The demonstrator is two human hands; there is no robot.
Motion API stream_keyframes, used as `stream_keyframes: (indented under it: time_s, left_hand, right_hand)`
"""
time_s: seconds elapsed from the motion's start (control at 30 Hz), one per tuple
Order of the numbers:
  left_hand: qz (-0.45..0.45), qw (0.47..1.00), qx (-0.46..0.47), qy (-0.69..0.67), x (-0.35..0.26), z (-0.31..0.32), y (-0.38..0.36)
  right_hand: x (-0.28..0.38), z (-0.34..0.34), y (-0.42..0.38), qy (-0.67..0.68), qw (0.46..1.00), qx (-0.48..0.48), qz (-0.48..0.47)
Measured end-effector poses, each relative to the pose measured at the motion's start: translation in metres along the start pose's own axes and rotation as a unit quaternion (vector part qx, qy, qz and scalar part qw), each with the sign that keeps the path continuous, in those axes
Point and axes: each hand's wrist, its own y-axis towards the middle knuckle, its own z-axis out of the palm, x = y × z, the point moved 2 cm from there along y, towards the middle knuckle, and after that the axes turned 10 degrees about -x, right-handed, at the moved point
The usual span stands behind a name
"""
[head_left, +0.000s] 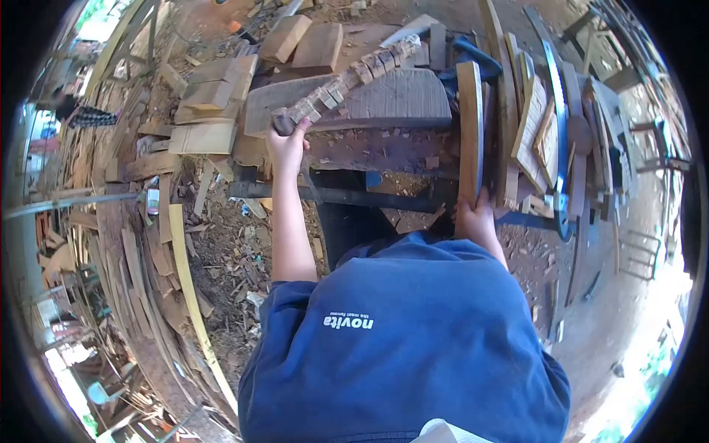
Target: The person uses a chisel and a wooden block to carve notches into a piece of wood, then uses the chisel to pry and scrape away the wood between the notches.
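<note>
My left hand (286,148) is closed around the near end of a rough notched wooden stick (362,71), which slants up and to the right with blocky segments along its length. Beneath that stick lies a wide grey-brown plank (402,100) on a worn timber bench (362,151). On the right, my right hand (475,215) grips the lower end of a slightly curved wooden board (470,133) that points away from me. The fingers of this hand are partly hidden by the board.
Cut wood blocks (317,46) lie at the bench's far side, with stacked offcuts (210,92) to the left. Right of the curved board stand a bow saw (559,125) and more boards (532,122). Wood chips (236,258) cover the ground. A long yellowish strip (188,288) lies left.
</note>
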Motion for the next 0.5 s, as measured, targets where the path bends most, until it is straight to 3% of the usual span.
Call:
stream_keyframes:
  time_s: [0.1,0.17,0.2,0.3,0.33,0.37,0.43,0.5]
  left_hand:
    - [-0.014,0.995,0.021,-0.098,0.009,0.000,0.011]
    - [-0.121,0.978,0.002,-0.172,0.019,-0.016,0.009]
    - [-0.172,0.970,-0.011,-0.170,0.017,-0.026,0.002]
    - [-0.232,0.949,-0.041,-0.208,0.017,-0.040,-0.003]
    - [-0.232,0.948,-0.047,-0.212,0.020,-0.046,-0.002]
    - [-0.248,0.946,-0.054,-0.201,0.025,-0.052,-0.002]
    - [-0.265,0.943,-0.067,-0.189,0.026,-0.065,-0.004]
    - [-0.281,0.940,-0.071,-0.180,0.028,-0.072,-0.007]
  right_hand:
    - [-0.014,0.004,0.020,-0.005,0.998,-0.050,-0.047]
    - [-0.034,0.007,0.027,-0.045,0.990,-0.074,-0.113]
    - [-0.032,0.006,0.018,-0.025,0.995,-0.053,-0.082]
    - [-0.049,0.006,0.033,-0.045,0.987,-0.056,-0.141]
    - [-0.027,0.003,0.021,-0.009,0.996,-0.034,-0.078]
    - [-0.011,0.004,0.012,-0.011,0.996,-0.030,-0.084]
    - [0.001,0.004,-0.001,0.031,0.999,-0.023,-0.009]
    - [-0.013,0.004,0.008,-0.001,0.999,-0.023,-0.032]
